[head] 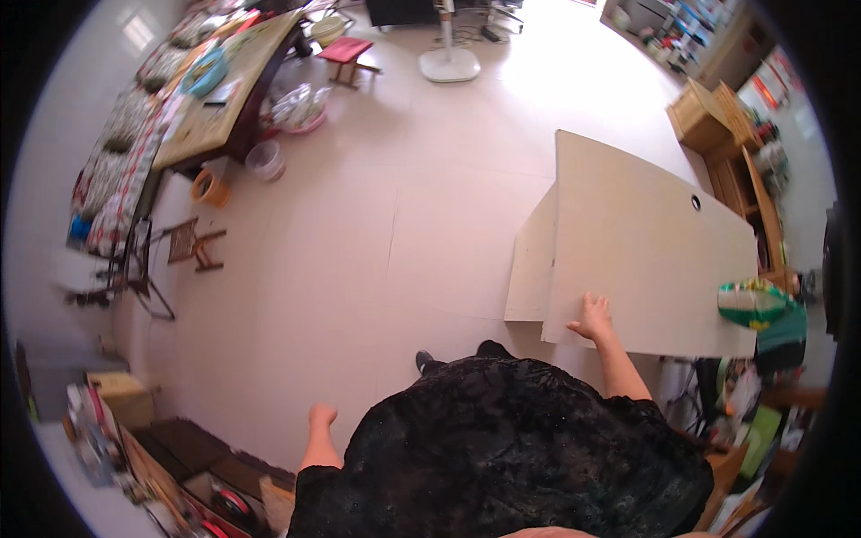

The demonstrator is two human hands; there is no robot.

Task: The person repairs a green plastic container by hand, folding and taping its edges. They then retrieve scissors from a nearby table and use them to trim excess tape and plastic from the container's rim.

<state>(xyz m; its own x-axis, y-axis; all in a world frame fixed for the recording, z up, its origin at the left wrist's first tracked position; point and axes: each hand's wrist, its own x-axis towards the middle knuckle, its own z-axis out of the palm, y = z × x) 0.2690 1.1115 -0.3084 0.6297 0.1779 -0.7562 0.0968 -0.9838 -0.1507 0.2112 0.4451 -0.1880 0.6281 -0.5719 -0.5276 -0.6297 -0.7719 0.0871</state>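
My right hand [592,317] is at the near left corner of a pale desk [646,249], its fingers apart over the flat top. It holds nothing, and I cannot tell whether the whole palm touches the surface. A round, dark-rimmed hole [696,202] sits toward the desk's far right side. On the right edge of the top stands a green and white plastic package [751,304]. Low at my left side, away from any object, hangs my left hand [324,413]. Its fingers look curled, with nothing visible in them.
Along the left, a long wooden table [202,131] bears a blue basin [205,72]. Beside it are a clear bucket [266,161], an orange bucket [210,189] and a small folding stool [193,243]. A red-topped stool [346,49] and white fan base [449,65] stand farther off. Wooden cabinets [699,118] line the right.
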